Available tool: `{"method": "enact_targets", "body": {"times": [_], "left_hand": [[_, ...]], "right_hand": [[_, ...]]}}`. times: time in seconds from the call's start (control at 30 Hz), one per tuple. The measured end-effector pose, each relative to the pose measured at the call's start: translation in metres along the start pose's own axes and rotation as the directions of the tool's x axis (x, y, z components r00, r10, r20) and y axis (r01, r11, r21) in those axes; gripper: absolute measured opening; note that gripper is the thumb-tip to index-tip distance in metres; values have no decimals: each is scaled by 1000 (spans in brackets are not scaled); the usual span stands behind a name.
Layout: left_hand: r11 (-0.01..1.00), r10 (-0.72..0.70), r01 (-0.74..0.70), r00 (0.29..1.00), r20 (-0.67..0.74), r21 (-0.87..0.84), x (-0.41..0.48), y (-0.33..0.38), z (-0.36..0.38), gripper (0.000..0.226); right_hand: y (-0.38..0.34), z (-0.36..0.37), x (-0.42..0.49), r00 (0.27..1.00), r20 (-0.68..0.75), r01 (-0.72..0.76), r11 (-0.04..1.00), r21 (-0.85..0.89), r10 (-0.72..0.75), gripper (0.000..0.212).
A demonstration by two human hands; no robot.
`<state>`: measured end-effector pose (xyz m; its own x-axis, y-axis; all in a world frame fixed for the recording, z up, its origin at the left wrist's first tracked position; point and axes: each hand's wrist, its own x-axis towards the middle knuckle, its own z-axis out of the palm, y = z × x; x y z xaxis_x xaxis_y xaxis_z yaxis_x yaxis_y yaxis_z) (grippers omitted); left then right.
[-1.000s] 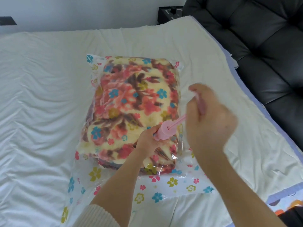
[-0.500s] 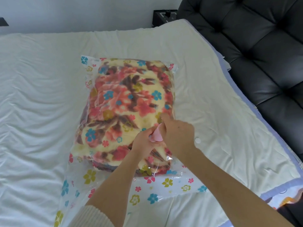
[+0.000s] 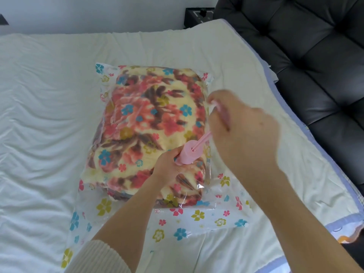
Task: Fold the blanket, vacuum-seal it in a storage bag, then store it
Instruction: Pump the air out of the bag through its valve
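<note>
A folded floral blanket (image 3: 149, 123) lies inside a clear storage bag (image 3: 197, 217) printed with small flowers, flat on the bed. A pink hand pump (image 3: 187, 154) stands on the bag near the blanket's right front part. My left hand (image 3: 169, 166) grips the pump's barrel. My right hand (image 3: 242, 134) holds the pump's handle raised above the barrel, so the thin pink rod shows drawn out between them. The pump's foot and the bag's valve are hidden by my left hand.
The bag lies on a white sheet (image 3: 43, 123) covering the bed. A black leather sofa (image 3: 315, 56) runs along the right side. A dark small device (image 3: 199, 14) sits at the back by the wall. A blue-edged mat (image 3: 338, 229) shows at the lower right.
Half a second ago my right hand was pressed down against the pump's barrel. It has since lifted up and right, drawing the rod out. My left hand has stayed on the barrel.
</note>
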<state>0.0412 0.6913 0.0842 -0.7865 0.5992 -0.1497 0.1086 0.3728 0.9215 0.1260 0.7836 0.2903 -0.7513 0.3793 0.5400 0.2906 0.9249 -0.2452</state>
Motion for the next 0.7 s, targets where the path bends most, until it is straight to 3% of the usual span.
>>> {"method": "enact_targets", "body": {"times": [0.07, 0.17, 0.2, 0.27, 0.33, 0.4, 0.47, 0.53, 0.63, 0.7], "left_hand": [[1000, -10, 10, 1000, 0, 17, -2, 0, 2, 52], [998, -53, 53, 999, -3, 38, -5, 3, 2, 42], [998, -59, 60, 998, -11, 35, -6, 3, 1, 40], [998, -60, 60, 998, -16, 28, -7, 4, -3, 37], [999, -55, 55, 998, -8, -3, -6, 5, -4, 35], [999, -44, 44, 999, -5, -10, -7, 9, -4, 34], [998, -50, 50, 999, 8, -29, -8, 13, -2, 38], [999, -46, 46, 999, 9, -22, -8, 13, 0, 43], [998, -55, 55, 998, -13, -15, -6, 8, -1, 32], [999, -46, 45, 999, -14, -28, -5, 5, -2, 30]], "right_hand": [[3, 4, -4, 981, -167, -83, 992, 97, 99, 22], [3, 57, -34, 992, 118, -30, 999, -16, 32, 28], [9, 62, -32, 991, 130, 32, 998, -51, -26, 28], [5, 47, -14, 982, 167, 81, 995, 58, -90, 10], [-8, 16, 4, 996, 4, 86, 990, 109, -87, 11], [-8, 3, 9, 990, -140, 9, 994, 109, 7, 19], [0, 28, -12, 995, -60, -71, 984, 165, 82, 18], [7, 58, -28, 993, 97, -77, 994, 82, 69, 17], [3, 38, -14, 994, 106, -12, 996, 89, 2, 15], [-10, -1, 2, 1000, -16, 6, 994, 107, -4, 16]]}}
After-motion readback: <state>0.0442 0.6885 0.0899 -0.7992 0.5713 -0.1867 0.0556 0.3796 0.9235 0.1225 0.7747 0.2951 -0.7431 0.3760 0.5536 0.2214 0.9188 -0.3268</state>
